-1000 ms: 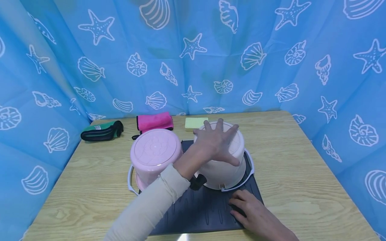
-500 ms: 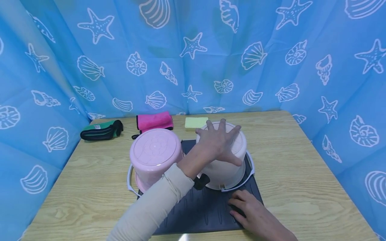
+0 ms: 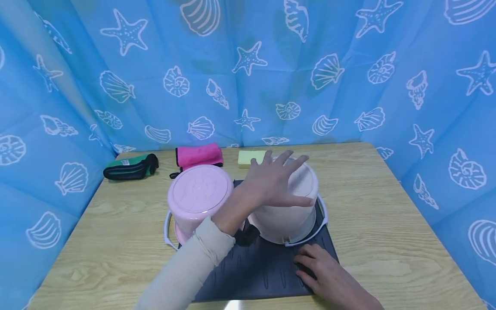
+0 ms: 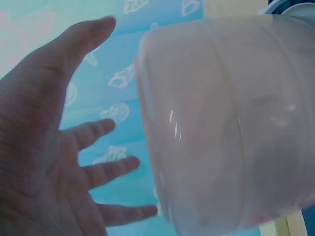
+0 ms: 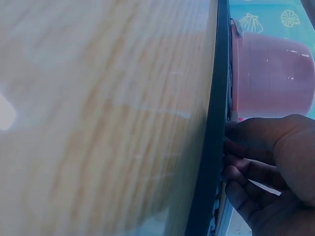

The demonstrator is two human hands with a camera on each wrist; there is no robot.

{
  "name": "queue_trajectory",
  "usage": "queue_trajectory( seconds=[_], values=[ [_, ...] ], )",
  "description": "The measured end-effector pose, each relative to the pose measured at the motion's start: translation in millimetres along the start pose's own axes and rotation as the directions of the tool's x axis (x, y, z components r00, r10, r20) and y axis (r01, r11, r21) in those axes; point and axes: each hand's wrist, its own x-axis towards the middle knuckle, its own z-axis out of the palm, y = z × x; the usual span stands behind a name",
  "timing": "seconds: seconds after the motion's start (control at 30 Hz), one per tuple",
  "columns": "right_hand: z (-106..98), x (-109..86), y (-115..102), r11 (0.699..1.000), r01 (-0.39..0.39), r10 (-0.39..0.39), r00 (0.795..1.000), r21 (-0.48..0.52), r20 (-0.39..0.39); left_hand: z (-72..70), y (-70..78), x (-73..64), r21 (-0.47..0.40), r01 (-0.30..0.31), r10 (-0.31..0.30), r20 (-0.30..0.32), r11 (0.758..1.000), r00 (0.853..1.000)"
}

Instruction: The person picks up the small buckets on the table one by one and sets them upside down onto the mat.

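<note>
Two upside-down buckets stand side by side on a dark ribbed mat [image 3: 248, 275]: a pink bucket [image 3: 199, 189] on the left, a whitish bucket [image 3: 288, 224] on the right. Over the whitish one's upturned base, my left hand [image 3: 271, 183] spreads its fingers and holds nothing. A gap shows between this hand and the bucket's base [image 4: 145, 98] in the left wrist view. My right hand [image 3: 325, 273] rests at the mat's front right part, its fingers loosely bent with fingertips on the mat; nothing is in its grasp.
Along the table's back lie a green folded cloth [image 3: 129, 167], a pink folded cloth [image 3: 198, 155] and a pale yellow sponge [image 3: 249, 158]. Grey bucket handles [image 3: 324, 211] stick out at the sides. A blue seashell-print curtain [image 3: 248, 94] surrounds the wooden table [image 3: 383, 232].
My left hand has risen off the whitish bucket's base and shifted a little to the left. The right hand and both buckets have stayed in place.
</note>
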Motion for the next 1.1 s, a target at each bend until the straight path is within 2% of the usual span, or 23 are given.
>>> queue_trajectory(
  seconds=[0.17,0.33,0.5,0.73,0.9,1.03,1.1],
  values=[
    [0,1.1,0,1.0,0.022,-0.022,1.0,-0.004,-0.01,-5.5,-18.7,-19.7,-0.055,-0.039,0.032,-0.123,0.998,0.992],
    [-2,2.9,-1,1.0,0.029,-0.029,1.0,-0.003,0.006,-7.0,-36.4,-40.3,-0.045,-0.032,0.021,-0.22,0.998,0.975],
    [-3,4.3,-1,1.0,0.008,-0.008,0.999,-0.013,0.041,-4.1,-53.6,-58.9,-0.063,-0.042,0.022,-0.295,0.997,0.955],
    [-4,5.4,-2,0.999,-0.013,0.015,0.998,-0.032,0.067,-0.3,-77.8,-83.3,-0.124,-0.045,-0.003,-0.365,0.991,0.931],
    [-9,5.2,-1,0.999,0.029,-0.028,0.999,-0.025,0.024,-0.1,-93.8,-99.4,-0.164,-0.043,-0.028,-0.406,0.985,0.914],
    [-15,6.9,2,0.999,0.048,-0.048,0.998,-0.008,-0.045,0.9,-106.4,-111.4,-0.188,-0.026,-0.063,-0.452,0.982,0.89],
    [-18,7.9,6,0.997,0.071,-0.07,0.992,0.006,-0.108,1.9,-112.8,-116.8,-0.201,-0.021,-0.079,-0.476,0.979,0.876]
  ],
)
